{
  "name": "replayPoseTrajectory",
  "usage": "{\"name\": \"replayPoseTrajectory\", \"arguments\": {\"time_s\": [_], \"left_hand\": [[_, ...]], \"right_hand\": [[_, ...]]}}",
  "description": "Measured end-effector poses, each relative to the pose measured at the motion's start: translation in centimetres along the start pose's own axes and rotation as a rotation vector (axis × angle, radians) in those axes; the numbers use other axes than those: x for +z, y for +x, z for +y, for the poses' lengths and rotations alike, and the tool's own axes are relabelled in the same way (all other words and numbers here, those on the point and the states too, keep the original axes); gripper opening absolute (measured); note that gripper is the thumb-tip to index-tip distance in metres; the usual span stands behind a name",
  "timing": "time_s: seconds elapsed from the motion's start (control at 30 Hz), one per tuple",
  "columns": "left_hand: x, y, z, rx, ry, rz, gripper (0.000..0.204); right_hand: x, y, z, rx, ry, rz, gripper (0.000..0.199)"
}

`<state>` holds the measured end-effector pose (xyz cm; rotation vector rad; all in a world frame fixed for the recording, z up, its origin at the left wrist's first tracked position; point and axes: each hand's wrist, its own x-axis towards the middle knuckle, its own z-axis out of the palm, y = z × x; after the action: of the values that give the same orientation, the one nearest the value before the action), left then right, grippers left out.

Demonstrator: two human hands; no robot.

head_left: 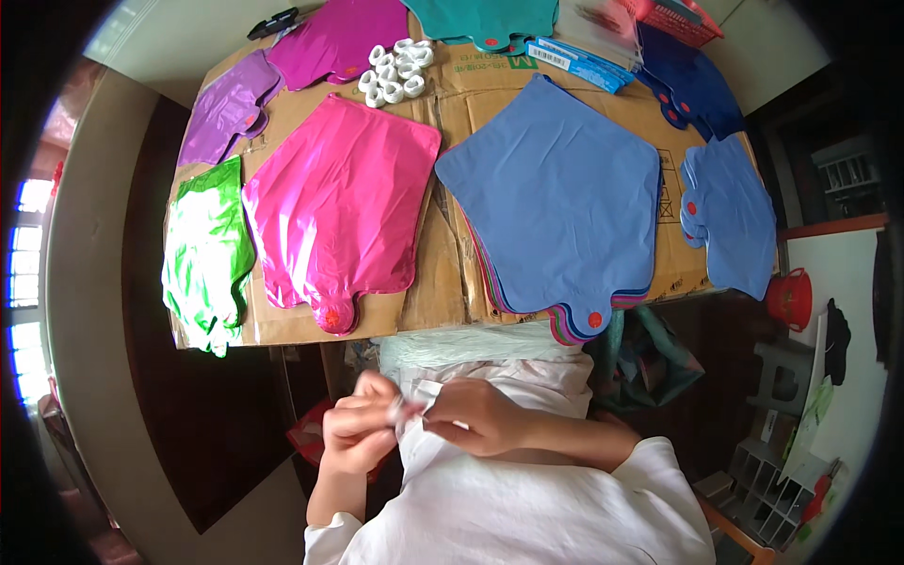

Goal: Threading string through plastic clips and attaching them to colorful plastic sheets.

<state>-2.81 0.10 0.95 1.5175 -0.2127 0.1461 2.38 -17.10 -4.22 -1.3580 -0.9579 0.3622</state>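
Observation:
Above my lap, in front of the table edge, both my hands are close together with fingers bent. My left hand [361, 424] pinches a small white piece [401, 411], blurred by motion and partly covered by fingers; it resembles the white rings on the table. My right hand [480, 417] curls at its other side, with a white flap [428, 389] standing up beside the thumb. On the table ahead lie a flat pink foil balloon [341, 202] and a stack of flat foil balloons topped by a blue one [560, 198]. Their round tabs point toward me.
A cluster of white rings [395, 71] sits at the back of the cardboard-covered table [443, 282]. Around the edges lie green [207, 254], purple [226, 108], magenta, teal and dark blue [692, 89] foil balloons, another blue stack [730, 217], blue packets [584, 64] and a red basket [683, 21].

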Motion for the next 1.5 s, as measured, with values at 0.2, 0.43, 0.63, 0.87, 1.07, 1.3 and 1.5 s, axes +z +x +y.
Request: {"name": "replayPoseTrajectory", "arguments": {"time_s": [0.2,0.43,0.63,0.87,1.07,1.3,1.5], "left_hand": [[-1.8,0.0,0.6,-0.207,-0.239,-0.232,0.007],[-1.5,0.2,0.1,-0.091,1.022,-0.205,0.010],[-2.6,-2.0,-1.0,-0.225,-0.714,0.304,0.015],[-4.7,-1.5,-1.5,-0.230,0.616,-0.263,0.015],[-3.6,-2.3,-2.2,-0.281,-0.391,0.371,0.015],[-4.7,-2.9,-2.2,-0.286,-0.463,-0.042,0.015],[-3.4,-0.5,-1.2,-0.132,1.035,-0.087,0.008]], "right_hand": [[-1.2,0.9,0.6,-0.079,-0.055,0.033,0.005],[-0.2,0.9,1.5,0.124,-0.038,-0.024,0.006],[1.2,0.8,4.1,0.090,0.013,-0.088,0.012],[0.0,1.0,3.0,0.241,0.114,-0.135,0.011],[1.3,0.5,3.9,0.134,-0.007,-0.128,0.010],[0.7,1.6,3.6,0.097,-0.009,-0.027,0.006],[1.9,1.3,3.1,0.070,0.006,-0.073,0.007]]}}
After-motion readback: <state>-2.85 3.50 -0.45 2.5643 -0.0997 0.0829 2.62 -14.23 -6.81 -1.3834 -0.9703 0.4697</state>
